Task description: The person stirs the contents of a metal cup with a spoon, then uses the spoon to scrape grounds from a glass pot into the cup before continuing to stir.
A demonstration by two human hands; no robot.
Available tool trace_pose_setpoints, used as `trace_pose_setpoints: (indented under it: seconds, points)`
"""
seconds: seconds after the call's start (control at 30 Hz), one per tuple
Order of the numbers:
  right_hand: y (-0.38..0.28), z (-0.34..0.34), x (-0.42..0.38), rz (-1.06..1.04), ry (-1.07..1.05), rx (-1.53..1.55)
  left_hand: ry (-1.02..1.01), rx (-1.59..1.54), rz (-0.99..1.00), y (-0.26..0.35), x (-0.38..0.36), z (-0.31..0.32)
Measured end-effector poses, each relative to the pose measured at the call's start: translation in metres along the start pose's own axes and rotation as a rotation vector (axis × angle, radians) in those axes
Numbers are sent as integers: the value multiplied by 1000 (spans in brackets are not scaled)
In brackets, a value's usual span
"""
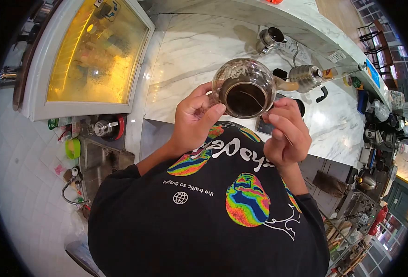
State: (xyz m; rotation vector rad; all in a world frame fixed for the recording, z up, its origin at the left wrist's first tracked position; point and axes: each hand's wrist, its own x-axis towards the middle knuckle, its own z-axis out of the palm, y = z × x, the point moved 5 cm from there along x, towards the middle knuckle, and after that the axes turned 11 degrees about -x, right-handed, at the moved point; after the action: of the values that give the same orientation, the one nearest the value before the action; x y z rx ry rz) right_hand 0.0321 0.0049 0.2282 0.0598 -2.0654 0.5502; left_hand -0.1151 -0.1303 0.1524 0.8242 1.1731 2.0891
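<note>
My left hand (197, 117) is closed on the side of a round glass coffee pot (243, 69), thumb towards its mouth. Dark liquid shows through the pot's wide opening, which is tipped towards me above the counter's front edge. In my right hand (289, 131), thumb and fingers pinch a thin metal stick (258, 102) at the pot's right rim. The stick reaches in over the dark liquid, and its far end is hidden there.
A metal gooseneck kettle (304, 76) and a metal cup (272, 39) stand on the marble counter (185, 55) beyond the pot. At left are a yellow-lit glass-door fridge (97, 55) and a metal sink (97, 168). Pots and utensils (372, 136) line the right side.
</note>
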Motion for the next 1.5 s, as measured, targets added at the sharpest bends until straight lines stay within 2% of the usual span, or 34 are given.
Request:
trace_pose_setpoints:
  seconds: [0.1,0.5,0.73,1.1,1.5]
  points:
    - [-5,-6,6,0,8,38,8,-70,2,12,1,10]
    - [-2,-14,5,71,3,184,-45,10,97,24,10,16]
    - [-5,-21,5,20,-32,164,-85,41,126,25,10,22]
    - [-17,-22,-3,64,-23,44,-142,64,167,28,6,26]
    - [-48,-36,-28,137,48,4,-302,138,240,33,-15,36]
